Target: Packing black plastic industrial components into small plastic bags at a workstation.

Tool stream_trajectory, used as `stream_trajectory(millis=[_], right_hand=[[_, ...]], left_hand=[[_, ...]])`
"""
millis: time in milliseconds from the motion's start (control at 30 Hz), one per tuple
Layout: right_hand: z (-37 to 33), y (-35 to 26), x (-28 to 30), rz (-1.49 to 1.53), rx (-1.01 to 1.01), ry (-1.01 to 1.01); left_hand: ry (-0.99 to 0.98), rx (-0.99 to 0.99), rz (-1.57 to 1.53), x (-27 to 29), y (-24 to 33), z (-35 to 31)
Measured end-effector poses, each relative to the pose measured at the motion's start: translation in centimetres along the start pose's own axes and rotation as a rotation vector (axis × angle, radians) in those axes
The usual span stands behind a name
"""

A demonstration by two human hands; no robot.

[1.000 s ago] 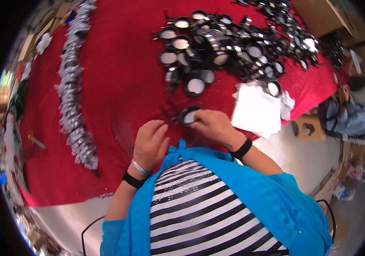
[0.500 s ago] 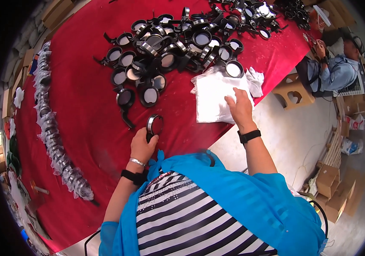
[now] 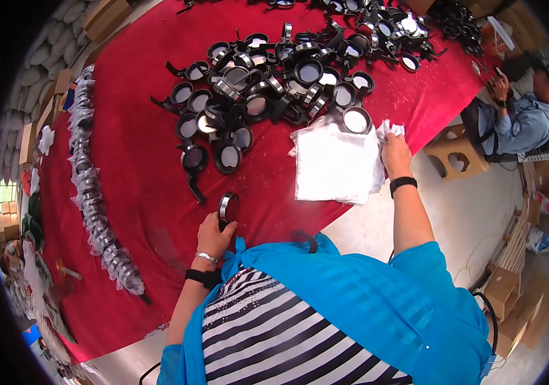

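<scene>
My left hand [image 3: 215, 235] is closed on the short black handle of a round tool [image 3: 228, 207] with a silver rim and a dark face, like a magnifier. It is held upright just over the red cloth near my body. To the right, my right hand [image 3: 396, 158] has its fingers closed on a crumpled white cloth [image 3: 390, 129]. This cloth lies beside a flat stack of thin white bags or sheets [image 3: 333, 168]. One round black-rimmed tool [image 3: 356, 120] rests on the stack's far edge.
A large heap of similar round tools [image 3: 256, 106] covers the far middle of the red-covered table [image 3: 136, 173]. On the left runs a long row of tools in clear plastic [image 3: 95, 212]. A person [image 3: 523, 122] sits beyond the right edge, near a cardboard box [image 3: 454, 157].
My right hand has moved from over the white stack to the crumpled cloth on its right and closed on it. My left hand still holds the round tool. The view has shifted slightly.
</scene>
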State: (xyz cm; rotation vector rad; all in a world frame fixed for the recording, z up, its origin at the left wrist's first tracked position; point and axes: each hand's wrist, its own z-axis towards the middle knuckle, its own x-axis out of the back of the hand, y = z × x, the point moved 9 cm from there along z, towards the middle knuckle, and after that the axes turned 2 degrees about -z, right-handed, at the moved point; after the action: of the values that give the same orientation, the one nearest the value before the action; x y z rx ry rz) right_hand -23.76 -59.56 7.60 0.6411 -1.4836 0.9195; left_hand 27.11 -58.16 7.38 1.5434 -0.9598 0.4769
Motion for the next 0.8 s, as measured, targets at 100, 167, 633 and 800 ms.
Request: stream_trajectory(millis=[100,167,633,800], right_hand=[[0.6,2.4,-0.2,-0.014,0.002,-0.011],[1.5,2.8,0.6,-0.018,-0.016,-0.071],[-7.9,-10.1,1.3,0.315,0.612,0.076],[-6.8,-10.0,1.7,0.27,0.563,-0.151]], left_hand=[[0.036,-0.051,-0.013,0.0,2.2,0.7],[0.036,-0.023,-0.033,0.1,3.3,1.1],[-0.168,0.004,0.147,-4.0,6.0,2.7],[0.037,-0.188,0.13,-0.3,10.2,3.5]])
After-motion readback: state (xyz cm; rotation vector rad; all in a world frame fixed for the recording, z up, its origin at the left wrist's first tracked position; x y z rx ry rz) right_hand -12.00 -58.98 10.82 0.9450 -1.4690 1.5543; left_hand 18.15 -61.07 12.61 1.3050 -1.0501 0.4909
